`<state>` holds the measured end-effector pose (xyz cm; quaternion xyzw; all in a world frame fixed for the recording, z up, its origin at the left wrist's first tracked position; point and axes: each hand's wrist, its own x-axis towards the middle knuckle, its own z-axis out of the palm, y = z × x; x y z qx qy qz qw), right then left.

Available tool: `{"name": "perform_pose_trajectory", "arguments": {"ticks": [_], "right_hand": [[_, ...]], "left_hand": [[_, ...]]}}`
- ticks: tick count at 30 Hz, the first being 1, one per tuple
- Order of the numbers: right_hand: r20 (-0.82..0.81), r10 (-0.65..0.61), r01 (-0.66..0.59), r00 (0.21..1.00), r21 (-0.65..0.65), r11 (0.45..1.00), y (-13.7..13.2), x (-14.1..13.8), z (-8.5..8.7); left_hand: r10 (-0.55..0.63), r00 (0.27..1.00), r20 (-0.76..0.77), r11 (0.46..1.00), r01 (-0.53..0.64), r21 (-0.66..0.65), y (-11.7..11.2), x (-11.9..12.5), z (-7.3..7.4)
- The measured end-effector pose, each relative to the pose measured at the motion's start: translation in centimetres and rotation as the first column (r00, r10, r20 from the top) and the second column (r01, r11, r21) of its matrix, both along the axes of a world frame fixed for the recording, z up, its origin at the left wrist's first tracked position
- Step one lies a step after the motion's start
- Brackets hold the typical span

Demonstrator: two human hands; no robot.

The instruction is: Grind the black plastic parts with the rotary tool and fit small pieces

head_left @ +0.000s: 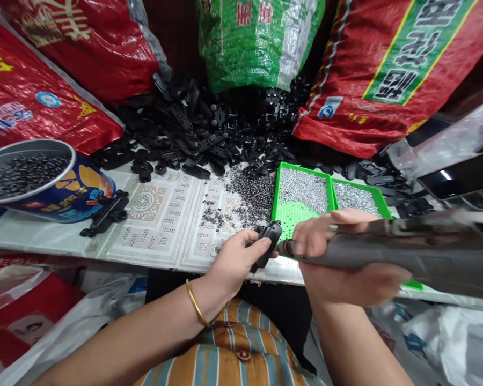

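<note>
My left hand [237, 260] is closed round a small black plastic part [268, 238], held just above the near table edge. My right hand [334, 257] grips a long grey power screwdriver [406, 249] that runs off to the right. The tool's tip [284, 248] meets the black part. A gold bangle [196, 303] sits on my left wrist.
A green two-compartment tray [279, 187] of small silver screws lies behind my hands. A heap of black plastic parts [209, 128] fills the back of the table, with loose screws [245, 193] before it. A tin of dark screws [28, 174] stands left. Red and green sacks [386, 69] line the back.
</note>
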<state>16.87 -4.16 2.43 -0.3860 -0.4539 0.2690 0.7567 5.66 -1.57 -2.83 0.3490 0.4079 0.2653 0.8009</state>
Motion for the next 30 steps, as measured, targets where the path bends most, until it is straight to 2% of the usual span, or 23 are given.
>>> {"name": "perform_pose_trajectory", "arguments": {"ticks": [3, 6, 9, 12, 15, 19, 30], "right_hand": [[0.010, 0.003, -0.003, 1.000, 0.028, 1.000, -1.2, 0.8, 0.8], [0.046, 0.051, -0.051, 0.998, 0.011, 0.999, -2.1, 1.4, 1.6], [0.058, -0.033, 0.031, 0.998, 0.035, 0.999, -2.2, 2.5, 2.0], [0.017, -0.187, 0.186, 0.982, 0.046, 0.982, -1.6, 4.1, 1.0], [-0.007, -0.296, 0.296, 0.955, 0.012, 0.955, -1.0, 5.4, -0.8], [-0.034, -0.290, 0.288, 0.956, -0.038, 0.957, -0.4, 5.8, -2.7], [-0.074, -0.287, 0.286, 0.955, -0.023, 0.958, 0.7, 5.5, -4.1]], "left_hand": [[-0.066, 0.997, 0.034, 0.996, 0.067, -0.053, -0.2, 0.6, 0.6], [-0.108, 0.994, -0.009, 0.991, 0.107, -0.075, -0.1, 0.6, 1.1], [-0.134, 0.990, -0.044, 0.985, 0.128, -0.117, 0.6, -0.3, 1.5], [-0.192, 0.981, -0.015, 0.969, 0.187, -0.159, 1.6, -1.5, 1.8], [-0.208, 0.977, -0.040, 0.967, 0.199, -0.157, 2.0, -2.0, 1.8], [-0.165, 0.984, -0.071, 0.976, 0.153, -0.157, 1.7, -1.8, 1.3], [-0.098, 0.993, -0.069, 0.986, 0.087, -0.140, 0.9, -1.2, 0.3]]}}
